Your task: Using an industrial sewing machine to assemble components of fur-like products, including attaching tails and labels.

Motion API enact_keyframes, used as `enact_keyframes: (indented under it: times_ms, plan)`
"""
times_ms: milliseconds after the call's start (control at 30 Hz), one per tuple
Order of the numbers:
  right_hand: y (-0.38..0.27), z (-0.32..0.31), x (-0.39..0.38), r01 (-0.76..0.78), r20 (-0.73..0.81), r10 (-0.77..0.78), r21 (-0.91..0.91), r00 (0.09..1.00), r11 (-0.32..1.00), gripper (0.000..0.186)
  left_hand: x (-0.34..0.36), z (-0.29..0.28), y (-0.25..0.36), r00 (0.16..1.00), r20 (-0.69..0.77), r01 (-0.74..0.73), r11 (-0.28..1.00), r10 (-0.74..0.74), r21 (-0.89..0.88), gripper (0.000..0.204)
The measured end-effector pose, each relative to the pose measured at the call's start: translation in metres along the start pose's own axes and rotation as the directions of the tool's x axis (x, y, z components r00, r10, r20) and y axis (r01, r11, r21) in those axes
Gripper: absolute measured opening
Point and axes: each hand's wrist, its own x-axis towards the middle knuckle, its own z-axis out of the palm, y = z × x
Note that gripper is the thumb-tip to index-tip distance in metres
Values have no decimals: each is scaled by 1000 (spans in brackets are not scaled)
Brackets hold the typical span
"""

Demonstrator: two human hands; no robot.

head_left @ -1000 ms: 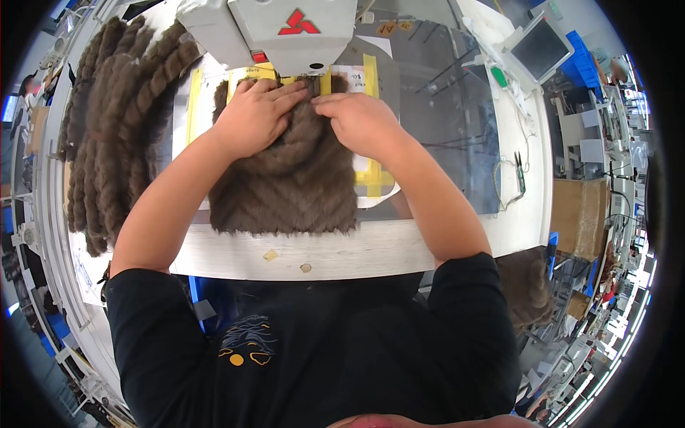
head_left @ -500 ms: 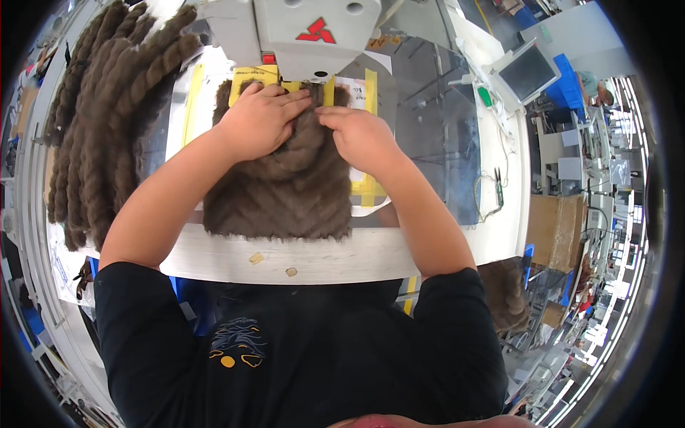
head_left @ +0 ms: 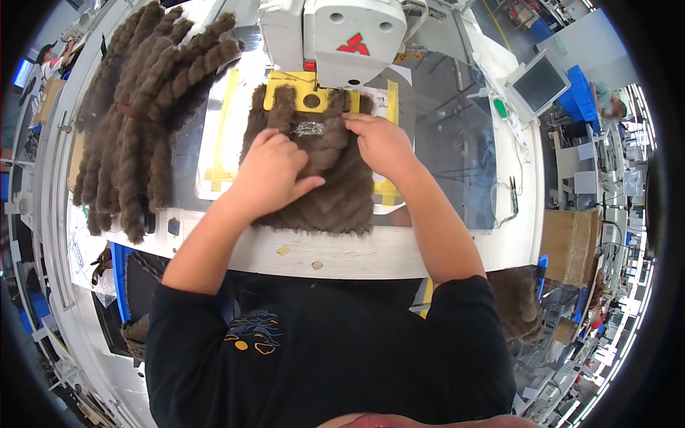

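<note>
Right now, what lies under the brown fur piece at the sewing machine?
A yellow clamp plate shows at the top edge of the brown fur piece, with yellow tape at its right. Both hands and the fur cover the rest.

The sewing machine head (head_left: 349, 43) is hanging low over the far edge of the bench (head_left: 371, 253), closing off the way in from above; only a thin gap is showing under it, at the yellow clamp plate (head_left: 303, 93). The left hand (head_left: 271, 175) and right hand (head_left: 382, 143) are lying on the brown fur panel (head_left: 335, 192), filling the middle. A heap of fur strips (head_left: 135, 121) is crowding the left edge. Bare bench is lying open along the near edge and toward the right edge, where small snips (head_left: 514, 194) are lying.
</note>
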Motion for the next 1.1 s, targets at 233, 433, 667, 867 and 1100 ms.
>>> enact_keyframes:
  times_ms: [233, 433, 667, 867, 1100]
  plan:
    - [-2, 8, -13, 16, -131, -23, -60, 991, 998, 40, -3, 18, 29, 994, -78, 80, 996, -77, 30, 21]
    - [9, -7, -55, -134, -406, 243, 279, 881, 951, 51, 20, 24, 53, 998, -56, -15, 997, 11, -72, 24]
    - [31, -28, -87, -403, -205, 714, 707, 669, 581, 53, 44, 41, 68, 988, 55, -140, 984, 146, -109, 37]
    - [37, -20, -88, -539, -169, 724, 561, 669, 628, 26, 49, 51, 69, 987, 67, -142, 986, 149, -90, 35]
    - [11, -15, -129, -430, -218, 578, 478, 786, 766, 22, 11, 46, 94, 975, 56, -203, 966, 214, -158, 31]
